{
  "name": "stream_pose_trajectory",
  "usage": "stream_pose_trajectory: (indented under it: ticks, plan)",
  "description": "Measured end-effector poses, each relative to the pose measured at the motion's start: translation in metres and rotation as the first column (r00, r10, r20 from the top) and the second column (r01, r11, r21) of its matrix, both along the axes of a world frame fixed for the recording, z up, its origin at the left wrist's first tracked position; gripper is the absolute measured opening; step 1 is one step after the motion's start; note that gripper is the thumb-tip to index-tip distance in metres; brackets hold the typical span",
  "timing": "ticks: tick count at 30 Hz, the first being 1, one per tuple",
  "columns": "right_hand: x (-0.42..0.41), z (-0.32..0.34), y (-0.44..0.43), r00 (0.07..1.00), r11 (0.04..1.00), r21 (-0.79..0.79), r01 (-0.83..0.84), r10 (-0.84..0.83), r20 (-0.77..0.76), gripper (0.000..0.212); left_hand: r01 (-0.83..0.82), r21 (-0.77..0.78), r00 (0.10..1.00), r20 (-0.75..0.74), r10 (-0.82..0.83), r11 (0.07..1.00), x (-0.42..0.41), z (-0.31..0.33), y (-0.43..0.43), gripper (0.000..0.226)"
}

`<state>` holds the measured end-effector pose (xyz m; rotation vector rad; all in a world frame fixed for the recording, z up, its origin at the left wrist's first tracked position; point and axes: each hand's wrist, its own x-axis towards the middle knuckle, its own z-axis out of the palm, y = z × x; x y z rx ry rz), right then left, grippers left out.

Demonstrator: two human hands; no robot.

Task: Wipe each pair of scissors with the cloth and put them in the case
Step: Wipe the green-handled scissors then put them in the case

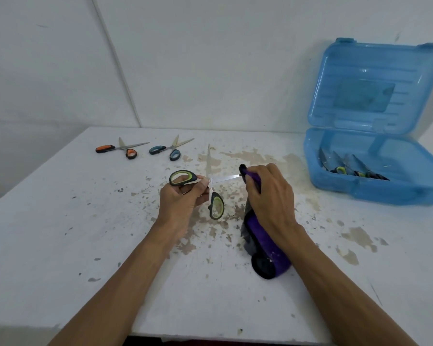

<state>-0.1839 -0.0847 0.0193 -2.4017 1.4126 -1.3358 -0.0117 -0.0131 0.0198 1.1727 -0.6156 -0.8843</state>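
we hold the green scissors just above the table, left of the case and nearer to us than it. they are spread wide: one blade points away from us, the other points toward the case. our left hand grasps them at the upper handle and near the pivot, with the second handle hanging below our fingers. our right hand, between the scissors and the case, is clenched round the purple and black cloth, wrapping it over the tip of the case-side blade; the rest of the cloth trails down onto the table toward us. the case is blue, its lid standing open, and several scissors lie inside. far left of the case, blue scissors and orange scissors lie open on the table.
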Motion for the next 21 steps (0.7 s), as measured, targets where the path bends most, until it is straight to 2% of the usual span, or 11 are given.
stream_pose_trajectory:
  ticks: [2, 4, 8, 11, 13, 17, 19, 21]
  plan:
    - [-0.001, 0.003, 0.004, 0.997, 0.999, -0.031, -0.020, 0.022, 0.067, 0.008, -0.007, 0.003, 1.000, 0.001, 0.007, 1.000, -0.001, -0.001, -0.001, 0.005]
    - [0.006, 0.005, 0.012, 0.998, 0.991, -0.127, -0.043, 0.049, 0.047, 0.008, 0.000, 0.003, 1.000, 0.018, 0.000, 1.000, -0.003, -0.002, -0.002, 0.008]
    - [0.022, -0.003, 0.021, 0.993, 0.951, -0.298, -0.088, 0.059, -0.106, 0.020, 0.060, -0.035, 0.998, 0.035, -0.059, 0.998, -0.010, -0.002, -0.001, 0.006]
    - [0.020, -0.010, 0.024, 0.966, 0.926, -0.350, -0.143, 0.054, -0.252, 0.031, 0.073, -0.052, 0.997, -0.021, -0.074, 0.996, -0.009, -0.001, 0.001, 0.003]
    - [0.016, -0.012, 0.025, 0.946, 0.927, -0.343, -0.148, 0.032, -0.323, 0.038, 0.069, -0.037, 0.997, -0.042, -0.071, 0.997, -0.006, 0.000, 0.001, 0.003]
    - [0.003, -0.013, 0.008, 0.954, 0.966, -0.255, -0.041, -0.038, -0.298, 0.046, 0.031, -0.021, 0.998, -0.059, -0.032, 0.999, -0.001, 0.001, 0.001, 0.003]
    - [-0.007, -0.011, -0.002, 0.979, 0.986, -0.159, 0.051, -0.082, -0.189, 0.035, 0.032, -0.027, 0.997, -0.067, -0.034, 0.999, 0.000, 0.002, 0.002, 0.003]
    - [-0.018, -0.003, -0.005, 0.996, 0.996, -0.019, 0.088, -0.088, -0.006, 0.025, 0.038, -0.024, 0.995, -0.089, -0.040, 0.999, 0.002, 0.003, 0.001, 0.004]
